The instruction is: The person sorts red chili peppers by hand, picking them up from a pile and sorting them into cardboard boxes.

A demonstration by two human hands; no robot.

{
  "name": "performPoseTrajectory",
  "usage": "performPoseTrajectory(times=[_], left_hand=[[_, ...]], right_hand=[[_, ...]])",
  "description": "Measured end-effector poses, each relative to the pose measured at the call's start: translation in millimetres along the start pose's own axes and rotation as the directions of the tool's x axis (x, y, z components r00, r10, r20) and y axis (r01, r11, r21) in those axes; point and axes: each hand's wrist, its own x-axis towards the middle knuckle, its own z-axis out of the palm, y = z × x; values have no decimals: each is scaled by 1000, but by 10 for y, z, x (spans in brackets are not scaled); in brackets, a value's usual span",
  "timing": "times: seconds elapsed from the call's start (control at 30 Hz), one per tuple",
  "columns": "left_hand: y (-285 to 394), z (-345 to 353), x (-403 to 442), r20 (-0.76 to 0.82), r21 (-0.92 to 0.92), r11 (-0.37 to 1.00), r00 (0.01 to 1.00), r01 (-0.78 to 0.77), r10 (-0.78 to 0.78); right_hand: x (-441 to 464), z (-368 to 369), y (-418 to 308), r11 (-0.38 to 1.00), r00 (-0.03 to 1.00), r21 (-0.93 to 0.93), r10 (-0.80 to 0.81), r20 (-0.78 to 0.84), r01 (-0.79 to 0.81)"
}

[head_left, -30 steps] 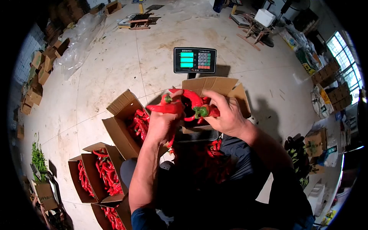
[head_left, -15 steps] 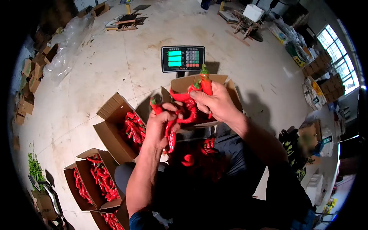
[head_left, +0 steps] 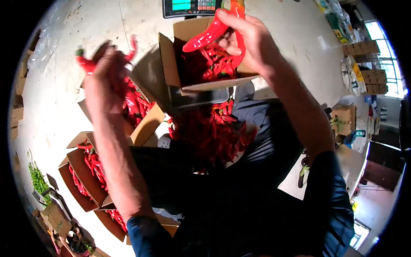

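My right hand [head_left: 255, 43] is closed round long red chili peppers [head_left: 207, 37], holding them above a cardboard box [head_left: 170, 64] with red chili peppers inside. My left hand [head_left: 102, 70], smeared by motion, grips other red chili peppers [head_left: 85, 64] whose ends stick out on both sides. It is over a second cardboard box [head_left: 148, 124], which also contains red chili peppers. A heap of loose red chili peppers [head_left: 209, 137] lies between my legs, partly in shadow.
A scale's display [head_left: 181, 5] stands behind the first box, with its dark platform [head_left: 201, 95] under that box. More cardboard boxes [head_left: 83, 180] of red peppers sit at the lower left. Green peppers [head_left: 38, 177] lie farther left. Sacks [head_left: 353, 75] and cartons line the right side.
My hands have moved apart: the left has swung out left over the second box with its peppers, while the right keeps its peppers over the first box. The view has tilted down.
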Motion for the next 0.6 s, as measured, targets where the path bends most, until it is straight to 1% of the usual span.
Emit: performPoseTrajectory(times=[0.03, 0.07, 0.13, 0.17, 0.2, 0.23, 0.27, 0.3, 0.33, 0.4, 0.43, 0.5, 0.53, 0.57, 0.6], left_hand=[[40, -106, 69, -25, -26, 999, 999, -36, 35], [92, -290, 177, -25, 7, 997, 997, -73, 73], [170, -544, 298, -6, -72, 978, 981, -194, 194], [187, -637, 325, -11, -80, 977, 980, -199, 198], [216, -676, 311, -17, -90, 974, 978, -210, 210], [212, -710, 285, 44, -87, 977, 979, -192, 197], [193, -730, 260, 16, -41, 981, 982, -188, 189], [176, -659, 193, -11, 4, 983, 983, -182, 182], [159, -601, 135, -38, 49, 984, 984, -174, 176], [149, -534, 58, -27, 143, 978, 987, -150, 156], [159, -464, 10, -28, 180, 972, 987, -151, 158], [168, -295, -67, -35, 253, 952, 981, -175, 189], [173, -222, -84, -40, 146, 983, 992, -110, 117], [124, -245, -45, -2, 172, 981, 996, -89, 91], [70, -261, -9, 33, 197, 978, 997, -69, 63]], right_hand=[[50, -155, 66, 999, 989, 32, -38, 141, 34], [59, -128, 89, 999, 995, 15, -41, 91, 39], [68, -229, 80, 993, 975, -121, 33, 221, -6], [6, -168, 98, 994, 998, -109, 26, 65, -19], [33, -202, 121, 982, 996, -191, 17, 91, 1], [65, -277, 146, 963, 993, -269, 9, 117, 23], [101, -367, 174, 938, 990, -345, 2, 144, 48], [156, -478, 212, 914, 988, -405, 43, 149, 21], [158, -448, 236, 926, 997, -376, -6, 74, 34], [145, -376, 252, 943, 991, -324, -104, -86, 71], [202, -460, 254, 934, 997, -356, -10, -73, -17], [181, -460, 250, 934, 997, -350, 57, -45, -69], [177, -468, 220, 932, 997, -352, 76, -32, -82], [172, -497, 214, 949, 991, -301, 117, 67, -92], [120, -428, 181, 979, 986, -180, 122, 117, -100]])
